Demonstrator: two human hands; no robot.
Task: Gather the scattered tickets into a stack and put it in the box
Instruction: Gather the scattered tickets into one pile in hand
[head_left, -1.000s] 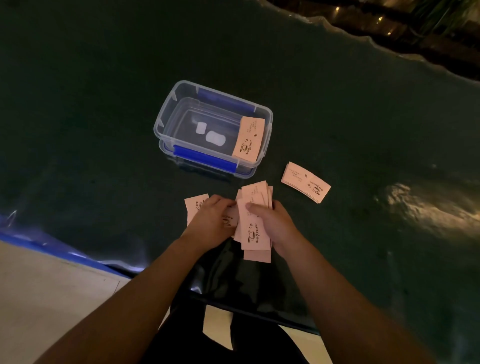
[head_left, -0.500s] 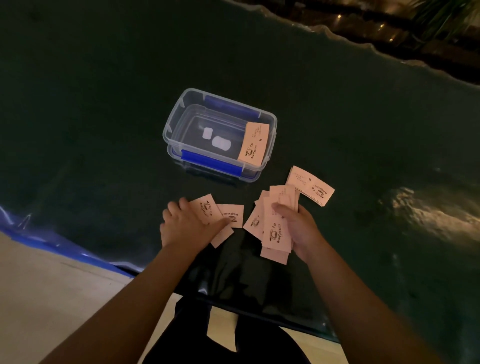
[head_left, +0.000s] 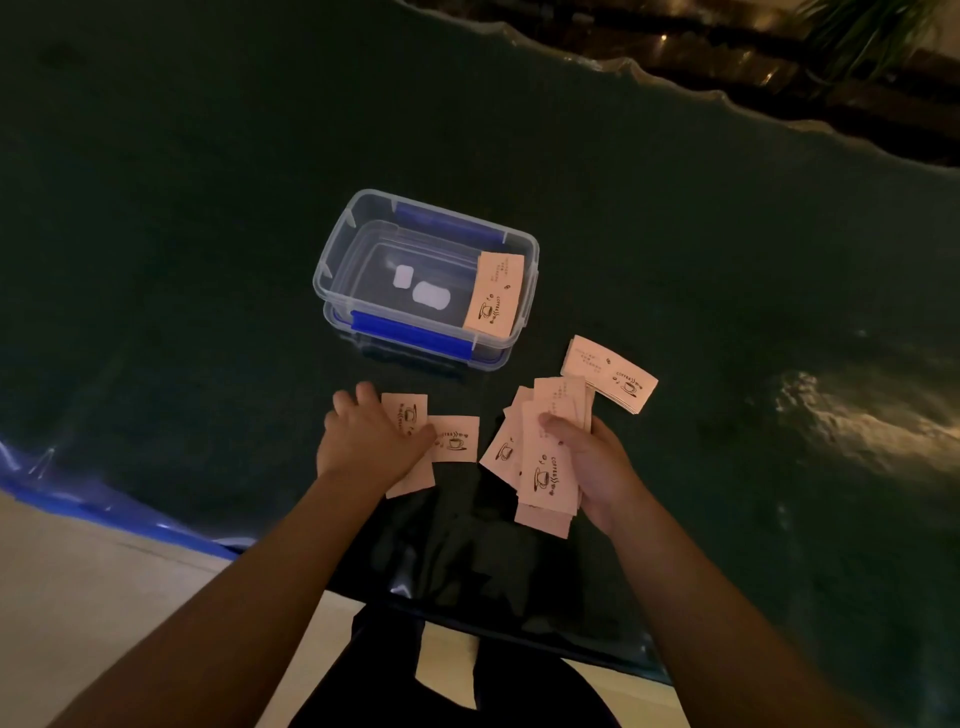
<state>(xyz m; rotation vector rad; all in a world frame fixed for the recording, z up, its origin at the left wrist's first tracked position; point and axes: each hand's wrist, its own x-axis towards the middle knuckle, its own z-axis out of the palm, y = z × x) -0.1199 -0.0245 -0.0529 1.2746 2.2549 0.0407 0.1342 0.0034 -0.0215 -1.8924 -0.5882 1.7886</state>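
Observation:
A clear plastic box (head_left: 343, 244) with blue clips stands on the dark table, and one pink coffee ticket (head_left: 494, 293) leans inside its right end. My right hand (head_left: 597, 462) is shut on a loose fan of several pink tickets (head_left: 545, 467) near the table's front edge. My left hand (head_left: 363, 441) lies flat on two pink tickets, one under the fingers (head_left: 410, 410), one beside the thumb (head_left: 457, 439). A small neat pile of tickets (head_left: 610, 374) lies to the right of the box, untouched.
The table has a dark green cover (head_left: 182, 156) with a wavy far edge. A blue strip (head_left: 104, 514) runs along the near left edge, with pale floor below. Dark furniture and a plant stand beyond the far edge.
My hands have moved apart. The left hand slid left onto two loose tickets, and the right hand carries the fanned bunch slightly right. The view has shifted, so the box sits lower in frame.

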